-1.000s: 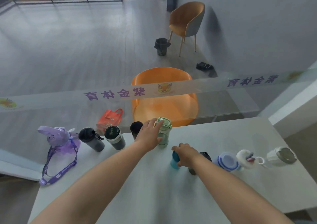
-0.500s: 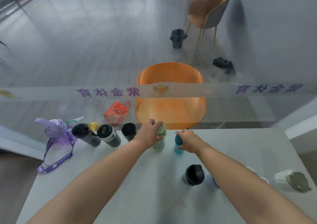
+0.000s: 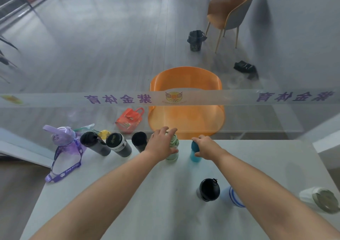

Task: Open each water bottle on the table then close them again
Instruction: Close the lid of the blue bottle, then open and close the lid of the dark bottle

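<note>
Along the far edge of the white table (image 3: 128, 203) stand a purple rabbit bottle (image 3: 63, 140), three dark bottles (image 3: 95, 146) (image 3: 118, 144) (image 3: 139, 141), a pale green bottle (image 3: 173, 154) and a teal bottle (image 3: 194, 156). My left hand (image 3: 161, 145) wraps the green bottle near its top. The teal bottle's upper part is gripped by my right hand (image 3: 206, 146). Nearer me on the right stand a black-lidded bottle (image 3: 208, 189), a blue-striped white bottle (image 3: 231, 196) and a white cup with a grey lid (image 3: 320, 199).
A glass partition with a printed strip (image 3: 165, 99) rises at the table's far edge. Behind it are an orange chair (image 3: 185, 100), a red bag (image 3: 130, 119), a second chair (image 3: 230, 13) and a black bin (image 3: 196, 40). A purple strap (image 3: 64, 169) hangs over the table's left edge.
My right hand carried the teal bottle from the near middle of the table to the far edge beside the green bottle. The left hand stayed on the green bottle. The camera tilted.
</note>
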`<state>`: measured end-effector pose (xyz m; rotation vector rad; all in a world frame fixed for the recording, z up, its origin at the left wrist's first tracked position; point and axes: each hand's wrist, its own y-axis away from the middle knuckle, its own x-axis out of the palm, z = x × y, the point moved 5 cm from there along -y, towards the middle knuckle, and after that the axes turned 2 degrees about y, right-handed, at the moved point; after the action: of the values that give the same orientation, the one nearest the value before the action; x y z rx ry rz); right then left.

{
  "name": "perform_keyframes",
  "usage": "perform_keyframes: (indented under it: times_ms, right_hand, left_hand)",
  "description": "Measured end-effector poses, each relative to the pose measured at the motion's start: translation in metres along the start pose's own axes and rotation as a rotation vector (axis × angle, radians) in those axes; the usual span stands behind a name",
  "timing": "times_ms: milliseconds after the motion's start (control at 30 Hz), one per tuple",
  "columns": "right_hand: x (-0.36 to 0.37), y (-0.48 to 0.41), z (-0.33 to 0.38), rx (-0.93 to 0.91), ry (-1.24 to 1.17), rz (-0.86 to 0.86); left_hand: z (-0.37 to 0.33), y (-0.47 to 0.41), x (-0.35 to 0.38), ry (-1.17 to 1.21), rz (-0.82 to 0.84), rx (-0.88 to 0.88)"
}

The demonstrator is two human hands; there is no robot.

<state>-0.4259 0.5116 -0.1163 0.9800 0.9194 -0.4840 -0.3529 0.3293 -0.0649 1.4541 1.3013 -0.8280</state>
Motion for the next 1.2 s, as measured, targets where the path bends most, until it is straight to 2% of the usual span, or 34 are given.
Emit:
perform_keyframes:
  times_ms: [133,233,333,467,567,800,1133,1200]
  right_hand:
    - [0.002,0.001,-0.003,-0.01,-0.017,0.019]
    - [-0.003,0.011,-0.009,-0.043,-0.022,-0.053]
    - [-0.01,0.03,-0.021,-0.033,-0.055,-0.144]
    - [-0.009,0.064,-0.032,-0.032,-0.149,-0.168]
    - [0.004,0.093,-0.034,-0.016,-0.164,-0.131]
    - [0.056,0.133,-0.018,0.013,-0.091,0.091]
    - [0.042,0.109,0.002,-0.033,-0.117,0.061]
    - [0.043,0.106,0.001,-0.091,-0.067,0.113]
  left_hand:
    - [-0.016,0.003,0.001,-0.088,-0.093,0.092]
    - [-0.028,0.004,0.004,-0.089,-0.142,0.134]
    - [-0.04,0.006,0.011,-0.047,-0.145,0.156]
    - [-0.055,0.013,0.019,-0.067,-0.122,0.248]
    - [-0.065,0.022,0.023,-0.093,-0.104,0.307]
    - [-0.085,0.04,0.032,-0.169,-0.114,0.404]
    - [-0.093,0.037,0.041,-0.12,-0.089,0.39]
    - [-0.098,0.031,0.041,-0.105,-0.095,0.38]
